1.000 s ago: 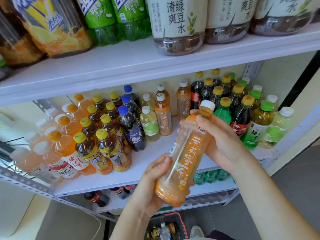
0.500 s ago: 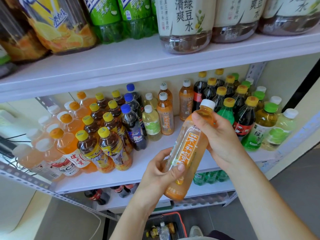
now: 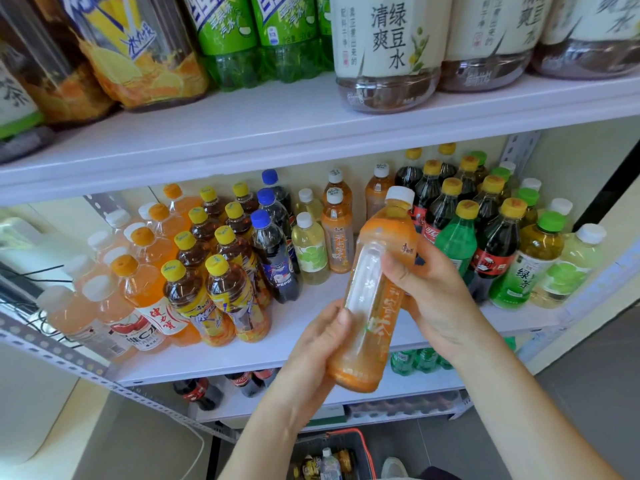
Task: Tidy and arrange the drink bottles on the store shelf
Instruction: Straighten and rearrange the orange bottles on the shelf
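Note:
Both hands hold one orange tea bottle (image 3: 372,299) with a white cap, tilted in front of the middle shelf (image 3: 298,327). My left hand (image 3: 318,344) grips its lower part from the left. My right hand (image 3: 429,289) wraps the upper body from the right. The clear side of its label faces me. Behind it, matching orange tea bottles (image 3: 337,233) stand in a short row on the shelf. Pale lime drinks (image 3: 310,249) and blue-capped cola bottles (image 3: 273,251) stand to their left.
Yellow-capped iced teas (image 3: 235,296) and orange sodas (image 3: 149,292) crowd the shelf's left. Colas and green bottles (image 3: 491,244) fill the right. Large bottles (image 3: 384,53) line the upper shelf. A basket with bottles (image 3: 329,459) sits on the floor below.
The bottle has turned in my hands, so its clear label side now faces me. My right hand slid from the neck down onto the upper body.

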`<state>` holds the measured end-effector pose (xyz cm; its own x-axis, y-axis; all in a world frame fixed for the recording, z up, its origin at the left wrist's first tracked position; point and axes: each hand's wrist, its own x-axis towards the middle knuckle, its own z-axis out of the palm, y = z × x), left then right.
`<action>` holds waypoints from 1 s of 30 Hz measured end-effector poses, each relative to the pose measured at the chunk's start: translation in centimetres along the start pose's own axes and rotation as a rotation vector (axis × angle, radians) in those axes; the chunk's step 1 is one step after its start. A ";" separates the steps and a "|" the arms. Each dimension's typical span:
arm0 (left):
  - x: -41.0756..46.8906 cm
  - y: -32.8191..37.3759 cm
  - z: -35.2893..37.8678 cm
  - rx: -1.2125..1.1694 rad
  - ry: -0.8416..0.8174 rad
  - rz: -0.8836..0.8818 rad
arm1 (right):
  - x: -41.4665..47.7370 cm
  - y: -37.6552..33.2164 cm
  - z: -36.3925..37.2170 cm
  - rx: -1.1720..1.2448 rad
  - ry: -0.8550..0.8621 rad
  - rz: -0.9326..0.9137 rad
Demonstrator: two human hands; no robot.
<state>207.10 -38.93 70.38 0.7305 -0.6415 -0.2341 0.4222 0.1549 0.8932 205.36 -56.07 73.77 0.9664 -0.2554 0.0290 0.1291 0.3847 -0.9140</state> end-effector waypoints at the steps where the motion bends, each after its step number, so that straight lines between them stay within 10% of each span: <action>1: 0.0 0.1 0.1 0.095 0.013 0.046 | 0.1 -0.1 0.2 -0.056 0.040 -0.030; 6: 0.0 -0.6 0.6 0.300 0.203 0.190 | 0.2 -0.1 0.7 -0.210 0.140 -0.093; 15: -0.7 -0.9 -1.3 -0.034 -0.073 -0.018 | 0.7 -1.3 -0.7 -0.262 -0.044 0.026; 24: 0.5 -0.7 -0.4 0.437 0.082 0.142 | 0.9 -0.8 0.2 -0.382 0.025 -0.131; 30: 0.6 -0.6 -0.1 0.272 0.140 0.235 | 0.4 -0.3 0.1 -0.352 -0.042 -0.076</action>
<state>207.37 -39.38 69.67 0.8644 -0.5009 -0.0446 0.0910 0.0687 0.9935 205.74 -56.21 74.12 0.9664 -0.2315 0.1119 0.1232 0.0351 -0.9918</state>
